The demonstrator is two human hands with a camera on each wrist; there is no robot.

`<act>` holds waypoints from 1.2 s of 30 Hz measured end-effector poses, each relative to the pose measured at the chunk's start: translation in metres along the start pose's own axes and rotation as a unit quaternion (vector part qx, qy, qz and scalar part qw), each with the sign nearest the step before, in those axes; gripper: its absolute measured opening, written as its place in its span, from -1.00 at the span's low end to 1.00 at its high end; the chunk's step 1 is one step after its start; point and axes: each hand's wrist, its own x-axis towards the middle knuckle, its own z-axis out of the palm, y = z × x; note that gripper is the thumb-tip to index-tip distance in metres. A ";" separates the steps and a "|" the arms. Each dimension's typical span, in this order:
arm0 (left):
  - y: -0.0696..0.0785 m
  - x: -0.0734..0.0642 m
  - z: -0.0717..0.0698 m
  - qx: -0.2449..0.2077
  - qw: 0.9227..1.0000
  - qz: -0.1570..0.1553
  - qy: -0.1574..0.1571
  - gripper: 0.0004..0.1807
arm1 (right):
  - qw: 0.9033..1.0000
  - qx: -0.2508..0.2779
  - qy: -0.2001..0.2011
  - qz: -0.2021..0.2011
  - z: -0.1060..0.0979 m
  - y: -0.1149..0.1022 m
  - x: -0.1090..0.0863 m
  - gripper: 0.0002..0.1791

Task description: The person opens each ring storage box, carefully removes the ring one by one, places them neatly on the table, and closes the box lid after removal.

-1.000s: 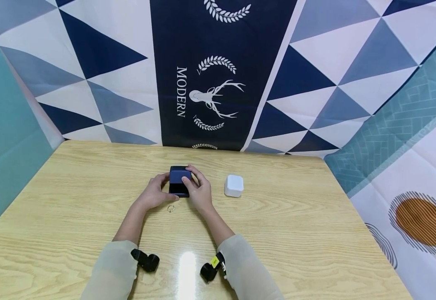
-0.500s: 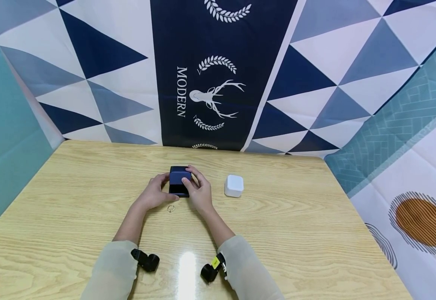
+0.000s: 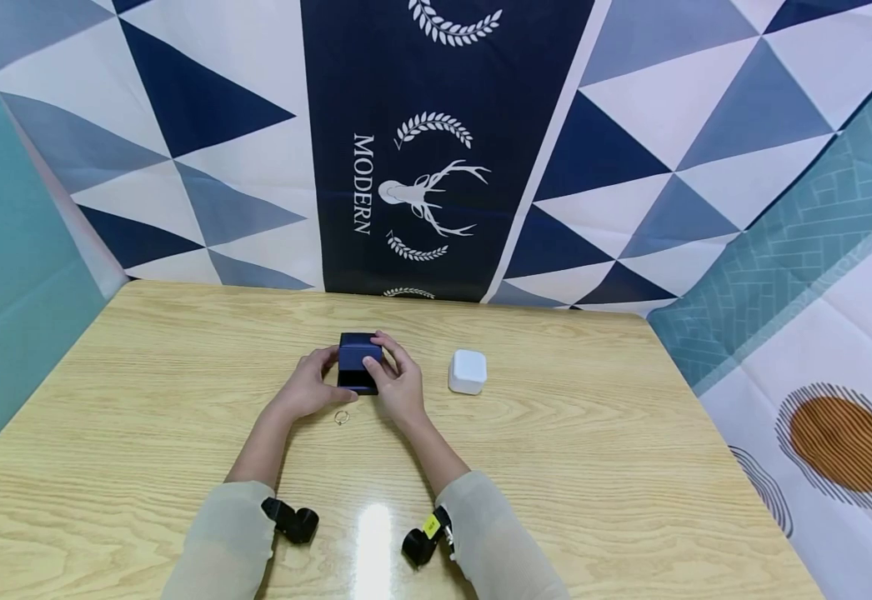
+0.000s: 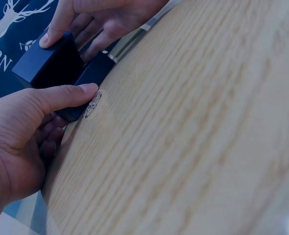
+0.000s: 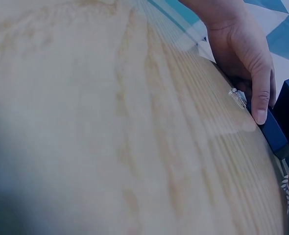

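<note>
A dark blue ring box (image 3: 357, 353) stands on the table with its hinged lid partly raised and a dark gap at the front. My left hand (image 3: 307, 392) grips the base (image 4: 98, 68) from the left, thumb along its front edge. On the other side, my right hand (image 3: 402, 390) holds the lid (image 4: 56, 58) between thumb and fingers. A ring (image 3: 342, 417) with small clear stones lies on the wood just in front of the box, close to the left thumb (image 5: 260, 105) but apart from it. The inside of the box is hidden.
To the right of the box sits a small white rounded cube-shaped case (image 3: 468, 372). The wooden table (image 3: 593, 467) ends at the back against a patterned cloth (image 3: 421, 167), with more cloth at both sides.
The lid's front edge sits slightly lower, making the front gap narrower. Both hands keep their places, and neither the ring nor the white case has moved.
</note>
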 end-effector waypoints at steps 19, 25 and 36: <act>-0.001 0.001 0.000 0.006 1.000 0.002 0.001 -0.03 | 1.000 -0.019 -0.003 -0.007 -0.001 0.001 -0.001 -0.65; 0.000 0.000 0.000 0.005 1.000 0.001 0.001 -0.04 | 1.000 -0.020 -0.003 -0.007 -0.002 0.000 -0.002 -0.65; 0.001 -0.001 -0.001 0.005 1.000 0.004 -0.001 -0.05 | 1.000 -0.010 -0.004 -0.013 -0.002 0.001 -0.003 -0.65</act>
